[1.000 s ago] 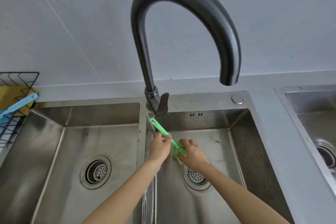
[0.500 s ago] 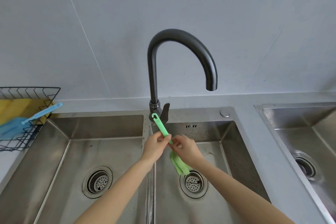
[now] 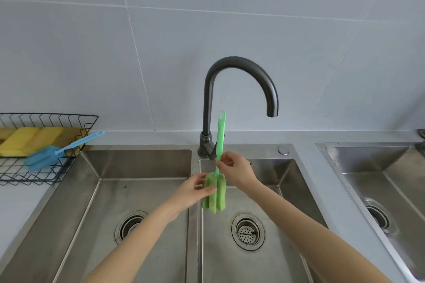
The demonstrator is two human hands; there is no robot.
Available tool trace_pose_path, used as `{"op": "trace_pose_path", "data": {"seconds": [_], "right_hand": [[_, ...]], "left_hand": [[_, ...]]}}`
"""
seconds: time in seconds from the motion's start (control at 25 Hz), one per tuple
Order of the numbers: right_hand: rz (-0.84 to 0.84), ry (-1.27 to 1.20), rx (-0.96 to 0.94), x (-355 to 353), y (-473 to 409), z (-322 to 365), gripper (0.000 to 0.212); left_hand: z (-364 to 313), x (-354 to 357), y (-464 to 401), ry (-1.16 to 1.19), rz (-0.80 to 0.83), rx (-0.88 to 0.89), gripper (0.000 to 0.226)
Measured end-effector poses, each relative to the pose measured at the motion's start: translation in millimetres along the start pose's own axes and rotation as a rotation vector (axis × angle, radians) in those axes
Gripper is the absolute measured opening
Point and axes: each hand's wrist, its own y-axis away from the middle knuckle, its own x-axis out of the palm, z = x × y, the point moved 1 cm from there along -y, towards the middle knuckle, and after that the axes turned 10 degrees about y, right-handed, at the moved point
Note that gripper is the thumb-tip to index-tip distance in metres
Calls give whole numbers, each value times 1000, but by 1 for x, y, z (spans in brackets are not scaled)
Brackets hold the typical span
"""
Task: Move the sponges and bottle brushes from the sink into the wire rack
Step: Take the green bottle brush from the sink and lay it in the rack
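A green bottle brush (image 3: pixel 218 193) hangs upright over the divider of the double sink (image 3: pixel 142 167), handle up, sponge head down. My right hand (image 3: pixel 236 171) pinches its thin handle just above the head. My left hand (image 3: pixel 195 189) grips the green sponge head from the left. The black wire rack (image 3: pixel 49 119) stands on the counter at the far left and holds yellow sponges (image 3: pixel 27 139) and a blue bottle brush (image 3: pixel 53 153) whose handle sticks out over the rack's right edge.
A dark curved faucet (image 3: pixel 230 89) rises right behind the green brush. Both basins of the double sink show only their drains (image 3: pixel 248 232). A second steel sink (image 3: pixel 379 181) lies at the right. A tiled wall backs the grey counter.
The green brush has been lifted out of the right basin and turned upright. My right hand now holds the handle and my left hand has shifted down to the sponge head. The camera view has pulled back.
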Motion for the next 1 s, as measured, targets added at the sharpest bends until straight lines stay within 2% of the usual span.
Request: {"op": "trace_pose_path", "data": {"seconds": [0.08,0.24,0.4,0.52,1.0], "right_hand": [[-16,-71,4,3,6,11,6],[-13,-113,-28,16,14,35,12],[-28,-268,-19,37,16,64,17],[-36,-314,-51,54,18,88,12],[-212,-511,-50,112,7,177,13]], "left_hand": [[5,-9,11,16,-12,10,57],[10,-34,30,-11,-67,49,56],[15,-70,53,-24,-120,105,53],[21,-102,68,-62,-152,127,53],[27,-235,115,-246,-233,178,53]]}}
